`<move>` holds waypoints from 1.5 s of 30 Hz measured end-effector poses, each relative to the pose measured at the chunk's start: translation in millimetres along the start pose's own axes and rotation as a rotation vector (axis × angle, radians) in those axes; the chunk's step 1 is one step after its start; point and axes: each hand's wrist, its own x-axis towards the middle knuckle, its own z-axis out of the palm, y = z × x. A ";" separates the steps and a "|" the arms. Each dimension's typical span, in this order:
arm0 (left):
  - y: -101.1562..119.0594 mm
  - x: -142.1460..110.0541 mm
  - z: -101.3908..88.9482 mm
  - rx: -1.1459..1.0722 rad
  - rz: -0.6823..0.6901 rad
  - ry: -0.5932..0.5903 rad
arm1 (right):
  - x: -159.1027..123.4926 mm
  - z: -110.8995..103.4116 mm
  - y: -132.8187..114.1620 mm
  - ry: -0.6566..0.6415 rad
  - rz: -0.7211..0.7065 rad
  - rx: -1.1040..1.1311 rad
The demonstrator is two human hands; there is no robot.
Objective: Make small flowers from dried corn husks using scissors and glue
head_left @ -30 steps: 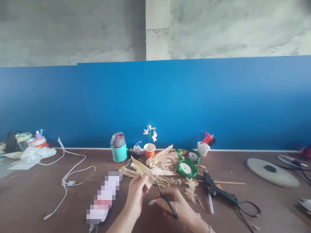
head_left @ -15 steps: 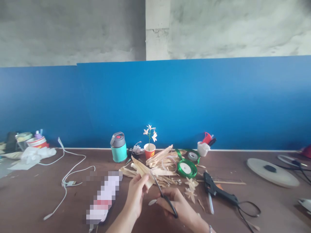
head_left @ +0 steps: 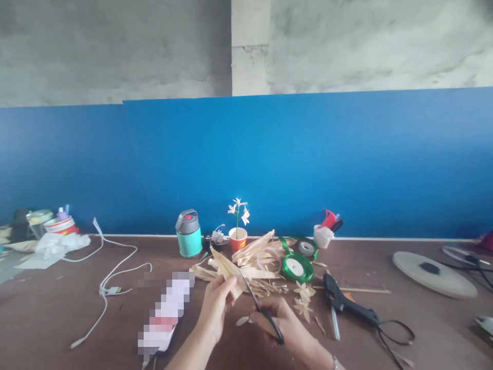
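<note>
Head view gives me the whole brown workbench from here, so I read it left to right. At the far left lie a crumpled white plastic bag and a looped white charging cable. A pixelated object lies beside my left hand, blurred too heavily for me to identify.

The left hand has its fingers curled firmly around a pale dried corn husk, which rises from the grip near the frame's lower middle. The right hand is closed on the black handles of a pair of scissors. Their blades are narrowly parted at most and reach the husk's edge, though I cannot tell if they are biting it. A small husk offcut lies just below the hands.

Farther back, a husk flower stands finished, as far as I can judge, in a red paper cup. Two star-shaped husk blooms lie right of the hands, apparently done, while a heap of husk strips looks unworked. A green ribbon spool and a black hot glue gun sit farther right.
</note>
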 end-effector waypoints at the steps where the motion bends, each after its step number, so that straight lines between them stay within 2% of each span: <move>1: 0.4 0.0 -0.2 0.000 0.000 -0.004 | -0.2 0.1 -0.7 0.002 -0.002 -0.004; 13: 12.1 -4.3 3.5 0.069 -0.021 -0.016 | -0.7 0.3 -3.7 -0.013 0.005 0.029; 23: 16.1 -0.9 0.9 0.116 -0.032 -0.042 | 2.5 -2.9 5.9 -0.006 -0.015 0.001; 36: 20.2 -2.9 1.1 0.126 -0.043 -0.034 | 0.9 -2.2 2.9 -0.009 0.000 -0.013; 45: 20.1 2.9 -6.3 0.153 -0.061 -0.089 | -2.9 -5.1 -4.9 -0.029 0.031 -0.074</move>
